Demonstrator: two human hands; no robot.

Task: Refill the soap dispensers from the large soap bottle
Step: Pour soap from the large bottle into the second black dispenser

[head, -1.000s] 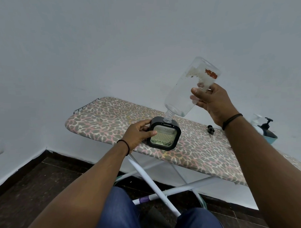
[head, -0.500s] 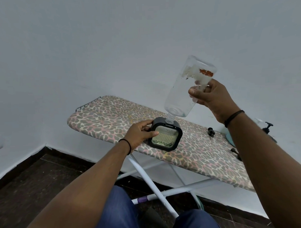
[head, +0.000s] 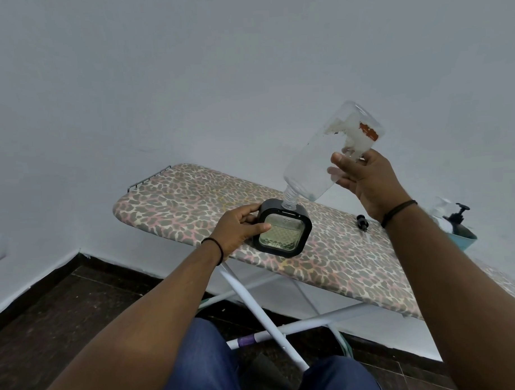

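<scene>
Ironing board cover [head: 192, 208]: leopard print in grey-brown, pink and cream. Board legs [head: 254, 305]: white, one with a purple band. Soap dispenser [head: 282, 227]: black frame around a pale green, diamond-textured window. Large soap bottle [head: 322, 160]: clear, with white label residue and a rust-red scrap. Pump head [head: 361, 222]: black. Pump bottle [head: 457, 223]: dark, in what looks like a teal container. Wall [head: 188, 80]: pale grey-blue. Floor [head: 50, 318]: dark brown. Trousers [head: 203, 363]: blue. Wristbands [head: 216, 248]: black.
</scene>
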